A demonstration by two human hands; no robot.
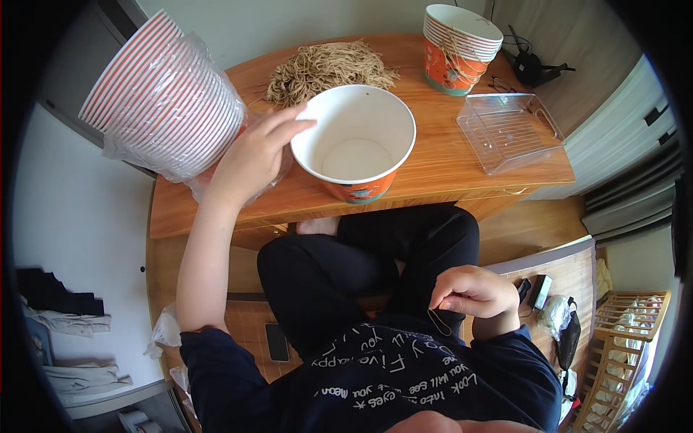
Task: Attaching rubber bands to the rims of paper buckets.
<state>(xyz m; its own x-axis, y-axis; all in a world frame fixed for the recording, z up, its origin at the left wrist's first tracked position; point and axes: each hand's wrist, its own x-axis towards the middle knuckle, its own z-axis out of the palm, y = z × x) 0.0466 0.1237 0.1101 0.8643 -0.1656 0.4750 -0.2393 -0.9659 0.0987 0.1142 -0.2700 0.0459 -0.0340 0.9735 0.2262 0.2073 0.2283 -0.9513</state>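
A white-lined orange paper bucket point(359, 191) stands open-topped near the front edge of the wooden table. My left hand point(260, 148) is at its left rim, with one digit over the opening and others along the outside, gripping the edge. A small dark hole shows near the far rim. Above my lap, my right hand point(473, 292) is closed in a pinch on a thin string point(439, 322), which hangs down in a loop. Behind the bucket lies a heap of tan strings point(328, 68).
A tall plastic-wrapped stack of paper buckets point(170, 97) leans at the left. Nested buckets with string handles point(456, 61) stand back right, by a clear plastic tray point(509, 137) and eyeglasses point(500, 84). A phone point(276, 342) lies beside my leg.
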